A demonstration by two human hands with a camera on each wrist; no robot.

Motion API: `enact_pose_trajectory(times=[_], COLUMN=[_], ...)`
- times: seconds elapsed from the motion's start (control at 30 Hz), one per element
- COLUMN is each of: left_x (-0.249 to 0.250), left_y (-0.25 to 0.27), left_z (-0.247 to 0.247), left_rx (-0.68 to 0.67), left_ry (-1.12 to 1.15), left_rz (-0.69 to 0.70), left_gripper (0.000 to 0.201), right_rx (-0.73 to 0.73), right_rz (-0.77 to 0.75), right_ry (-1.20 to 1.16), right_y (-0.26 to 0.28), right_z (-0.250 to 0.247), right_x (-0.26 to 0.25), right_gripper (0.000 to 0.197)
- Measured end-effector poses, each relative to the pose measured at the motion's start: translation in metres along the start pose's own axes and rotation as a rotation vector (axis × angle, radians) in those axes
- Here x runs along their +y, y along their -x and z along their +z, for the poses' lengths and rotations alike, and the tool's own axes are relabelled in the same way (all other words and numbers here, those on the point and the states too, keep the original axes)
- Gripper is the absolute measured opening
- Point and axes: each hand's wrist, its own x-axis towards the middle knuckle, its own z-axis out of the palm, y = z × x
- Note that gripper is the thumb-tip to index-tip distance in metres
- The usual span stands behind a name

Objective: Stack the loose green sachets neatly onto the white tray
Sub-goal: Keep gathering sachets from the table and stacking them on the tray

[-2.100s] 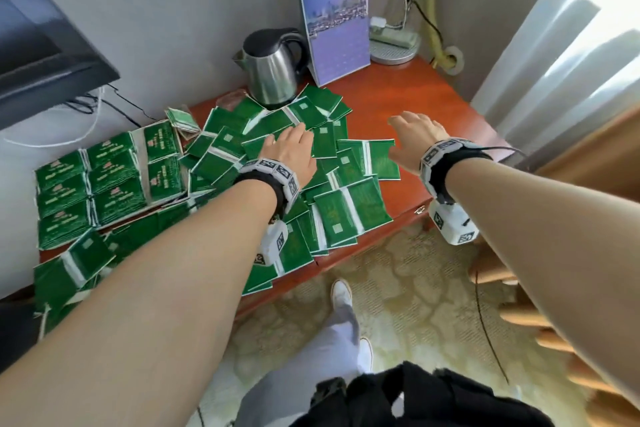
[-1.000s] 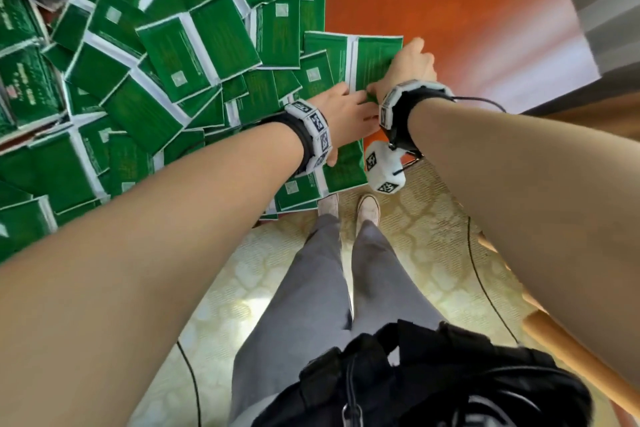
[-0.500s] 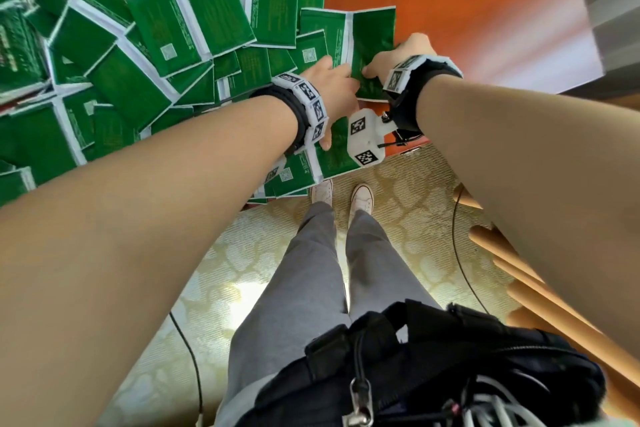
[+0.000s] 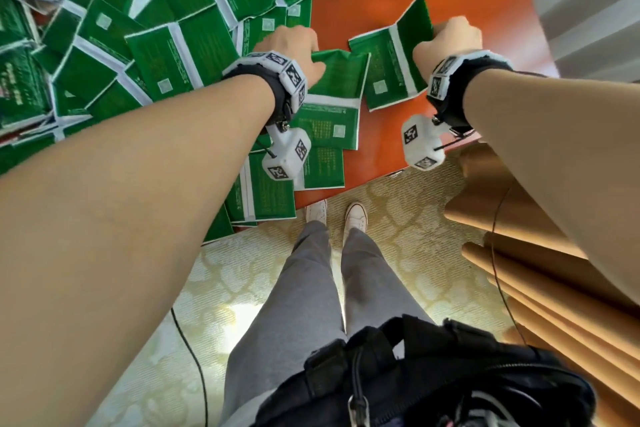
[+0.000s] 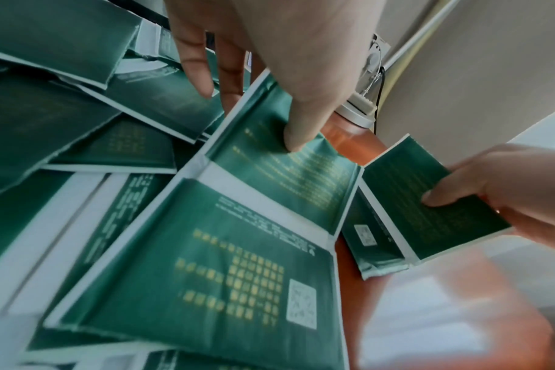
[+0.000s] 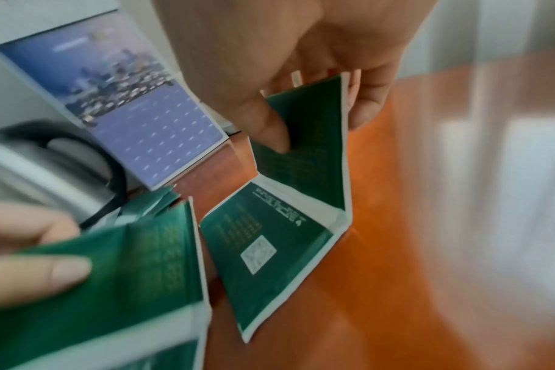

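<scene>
My right hand (image 4: 450,40) pinches one joined sachet pair (image 4: 391,59) by its far panel, so the near panel hangs free below. My left hand (image 4: 291,52) pins the neighbouring pair (image 4: 332,104) by its upper panel, keeping the pile (image 4: 138,45) beside it undisturbed.

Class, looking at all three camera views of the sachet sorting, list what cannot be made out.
- White tray: in no view, so stacking progress is unknown.
- Gold print on the sachet the left hand pinches: blurred, left wrist view.
- Kettle: cut off, blurred, right wrist view.
- Right hand fingertips: hidden behind its sachet pair, head view.
</scene>
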Motion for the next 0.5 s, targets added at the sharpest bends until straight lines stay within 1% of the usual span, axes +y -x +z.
enact_pose_trajectory(times=[0.1, 0.2, 0.27, 0.3, 0.33, 0.37, 0.43, 0.47, 0.5], left_x=[0.003, 0.008, 0.010, 0.010, 0.010, 0.009, 0.008, 0.009, 0.010], left_y=[0.003, 0.013, 0.019, 0.022, 0.026, 0.029, 0.035, 0.037, 0.039], left_z=[-0.009, -0.009, -0.001, 0.006, 0.014, 0.024, 0.044, 0.054, 0.064], left_rx=[0.036, 0.026, 0.007, 0.003, 0.003, 0.009, 0.000, -0.027, -0.060], left_ry=[-0.031, -0.148, -0.247, -0.288, -0.318, -0.342, -0.392, -0.422, -0.450], left_rz=[-0.006, 0.066, 0.143, 0.182, 0.218, 0.255, 0.317, 0.335, 0.344], left_gripper=[0.027, 0.025, 0.030, 0.037, 0.045, 0.054, 0.078, 0.090, 0.100], right_rx=[0.031, 0.031, 0.027, 0.018, -0.005, -0.046, -0.149, -0.170, -0.161], right_rz=[-0.193, -0.327, -0.394, -0.421, -0.426, -0.417, -0.394, -0.387, -0.387], right_ry=[0.252, 0.439, 0.518, 0.535, 0.533, 0.524, 0.541, 0.561, 0.576], right_y=[-0.001, 0.005, 0.012, 0.015, 0.017, 0.017, 0.020, 0.021, 0.021], right_z=[-0.003, 0.002, 0.009, 0.014, 0.020, 0.028, 0.045, 0.055, 0.064], right_x=[-0.002, -0.005, -0.006, -0.005, -0.004, -0.002, 0.004, 0.007, 0.010], right_gripper=[0.020, 0.025, 0.026, 0.029, 0.037, 0.053, 0.092, 0.102, 0.104])
